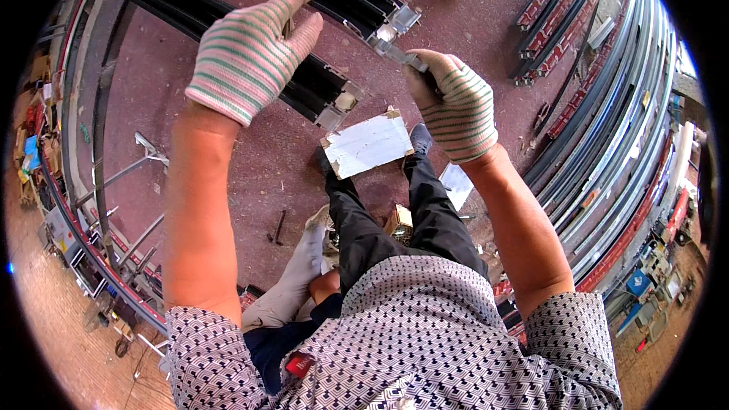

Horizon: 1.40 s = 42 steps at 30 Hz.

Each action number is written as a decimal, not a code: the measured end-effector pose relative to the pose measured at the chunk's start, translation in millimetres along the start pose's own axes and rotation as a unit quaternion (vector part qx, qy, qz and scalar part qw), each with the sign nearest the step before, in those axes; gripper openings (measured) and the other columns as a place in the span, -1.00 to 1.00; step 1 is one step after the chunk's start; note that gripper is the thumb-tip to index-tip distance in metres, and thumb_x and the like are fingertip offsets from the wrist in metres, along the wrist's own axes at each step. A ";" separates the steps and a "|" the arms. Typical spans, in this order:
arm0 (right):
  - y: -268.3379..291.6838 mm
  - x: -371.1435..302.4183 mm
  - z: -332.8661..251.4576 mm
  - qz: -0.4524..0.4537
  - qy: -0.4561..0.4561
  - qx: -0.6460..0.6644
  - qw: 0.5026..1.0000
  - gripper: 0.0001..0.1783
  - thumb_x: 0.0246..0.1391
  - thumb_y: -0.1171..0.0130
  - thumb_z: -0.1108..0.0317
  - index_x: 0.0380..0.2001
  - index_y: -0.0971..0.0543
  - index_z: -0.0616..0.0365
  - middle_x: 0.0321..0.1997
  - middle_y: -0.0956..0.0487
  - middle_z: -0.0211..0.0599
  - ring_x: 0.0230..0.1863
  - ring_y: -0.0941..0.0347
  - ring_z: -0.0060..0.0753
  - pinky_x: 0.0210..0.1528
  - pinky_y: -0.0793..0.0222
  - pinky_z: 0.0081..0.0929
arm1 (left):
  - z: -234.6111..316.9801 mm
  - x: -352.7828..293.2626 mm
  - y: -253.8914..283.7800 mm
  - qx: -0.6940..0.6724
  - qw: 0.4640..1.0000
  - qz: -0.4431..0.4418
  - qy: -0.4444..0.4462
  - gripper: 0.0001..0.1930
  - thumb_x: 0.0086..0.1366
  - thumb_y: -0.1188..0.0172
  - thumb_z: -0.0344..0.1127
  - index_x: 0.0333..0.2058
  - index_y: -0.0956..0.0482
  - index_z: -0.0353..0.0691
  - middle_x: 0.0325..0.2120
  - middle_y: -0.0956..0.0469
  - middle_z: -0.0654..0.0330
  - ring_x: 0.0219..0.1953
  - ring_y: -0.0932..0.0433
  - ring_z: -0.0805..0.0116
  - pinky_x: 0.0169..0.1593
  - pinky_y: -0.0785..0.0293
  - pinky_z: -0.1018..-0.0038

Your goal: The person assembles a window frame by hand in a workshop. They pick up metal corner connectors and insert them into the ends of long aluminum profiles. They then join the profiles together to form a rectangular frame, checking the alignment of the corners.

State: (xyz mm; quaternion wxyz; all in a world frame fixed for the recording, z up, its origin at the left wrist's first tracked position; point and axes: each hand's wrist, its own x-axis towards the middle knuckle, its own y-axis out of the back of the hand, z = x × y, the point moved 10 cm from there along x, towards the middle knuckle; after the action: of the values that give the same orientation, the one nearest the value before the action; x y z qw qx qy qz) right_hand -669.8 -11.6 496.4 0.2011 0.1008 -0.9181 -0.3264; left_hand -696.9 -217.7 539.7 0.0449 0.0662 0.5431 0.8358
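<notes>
Gloved hands first: my left hand [247, 49] rests loosely open on the black aluminium profile [319, 91], my right hand [453, 102] pinches a metal corner bracket [395, 51] at its cut end. I judge the profile long, stiff, sharp-edged; best gripped mid-length.

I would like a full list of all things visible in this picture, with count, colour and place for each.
black profiles: two, black with silvery cut ends, held up under the hands
metal piece: one, silvery, gripped at the end of the upper profile
cardboard sheet: one, white, on the floor near the shoes
floor: one, dark red
stacked long profiles: many, grey, blue and red, along the right side
short profile bundles: several, red and dark, upper right floor
metal rack: one, grey, left side
left hand: one, striped glove, resting on the black profiles
right hand: one, striped glove, shut on the metal piece
</notes>
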 end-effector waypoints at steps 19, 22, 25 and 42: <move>-5.0 9.4 -15.2 -0.028 0.038 -0.077 0.996 -0.87 0.01 -0.25 0.36 -0.37 -0.52 0.08 -0.48 -0.51 -0.18 -0.41 -0.47 -0.03 -0.39 -0.40 -0.21 | 6.8 23.1 -10.6 0.087 0.983 -0.012 -0.162 -0.75 0.20 -0.26 -0.26 -0.13 -0.60 -0.10 -0.32 -0.64 0.14 -0.34 -0.64 0.22 -0.26 -0.57 0.42; -7.0 10.5 -17.8 -0.024 0.030 -0.060 0.997 -0.88 0.01 -0.23 0.36 -0.40 -0.50 0.09 -0.48 -0.49 -0.18 -0.39 -0.45 -0.02 -0.36 -0.39 -0.19 | 6.1 22.3 -7.1 0.062 0.984 0.009 -0.169 -0.75 0.18 -0.28 -0.30 -0.13 -0.60 -0.11 -0.35 -0.64 0.14 -0.39 -0.63 0.28 -0.29 -0.57 0.45; -8.9 9.1 -16.1 -0.032 0.039 -0.061 0.997 -0.88 0.02 -0.23 0.36 -0.39 -0.50 0.09 -0.47 -0.48 -0.17 -0.39 -0.45 -0.02 -0.36 -0.39 -0.20 | 3.1 21.9 -7.6 0.040 0.987 0.009 -0.158 -0.74 0.18 -0.30 -0.31 -0.13 -0.60 -0.12 -0.37 -0.64 0.14 -0.41 -0.62 0.36 -0.29 -0.56 0.49; -10.2 8.3 -13.9 0.020 -0.005 0.050 0.999 -0.78 0.07 -0.25 0.42 -0.20 -0.51 0.13 -0.36 -0.58 -0.09 -0.36 -0.57 -0.02 -0.32 -0.50 -0.32 | -0.6 18.6 -9.2 0.038 0.987 0.013 -0.154 -0.71 0.18 -0.30 -0.31 -0.10 -0.61 -0.13 -0.36 -0.65 0.21 -0.43 -0.58 0.46 -0.29 -0.56 0.54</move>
State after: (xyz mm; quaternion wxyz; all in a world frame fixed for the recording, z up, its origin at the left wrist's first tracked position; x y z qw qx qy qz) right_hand -670.6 -29.8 502.2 0.1981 0.0904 -0.9359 -0.2767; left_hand -715.2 -211.7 532.1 0.1152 0.2028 0.5602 0.7949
